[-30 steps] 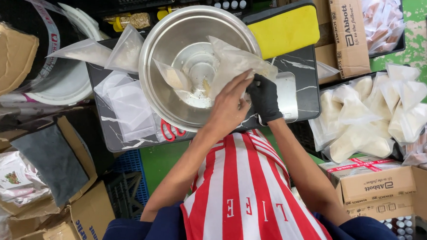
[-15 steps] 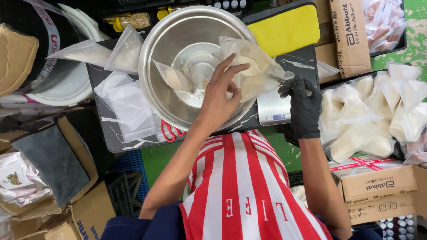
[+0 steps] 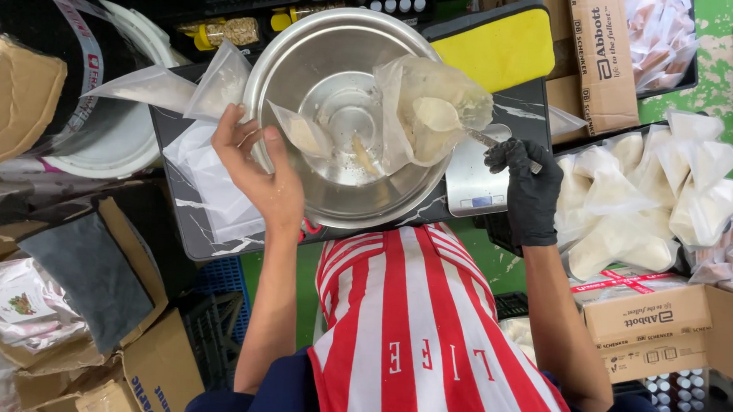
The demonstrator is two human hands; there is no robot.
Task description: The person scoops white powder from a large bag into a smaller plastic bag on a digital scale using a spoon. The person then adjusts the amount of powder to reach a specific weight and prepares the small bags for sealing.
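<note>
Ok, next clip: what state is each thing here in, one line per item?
Large round steel bowl: upright, nearly empty, a few scraps inside.
Clear plastic bag: open, resting in the bowl, a spoon inside.
Metal spoon: held by its handle, scoop loaded with pale powder.
Small silver kitchen scale: display lit.
Filled clear pouches: piled at right.
Left hand: bare, open, against the bowl rim.
Right hand: black-gloved, gripping the spoon.

We see a large round bowl of brushed, shiny metal [image 3: 334,188] on a dark, glossy marble-look surface [image 3: 215,231]. A crinkled clear plastic bag [image 3: 430,109] gleams inside it. Our right hand [image 3: 530,194] wears a matt black rubbery glove; our bare left hand [image 3: 263,175] looks dusty. Far right, a matt yellow pad [image 3: 500,46] and rough brown cardboard boxes [image 3: 601,43].
</note>
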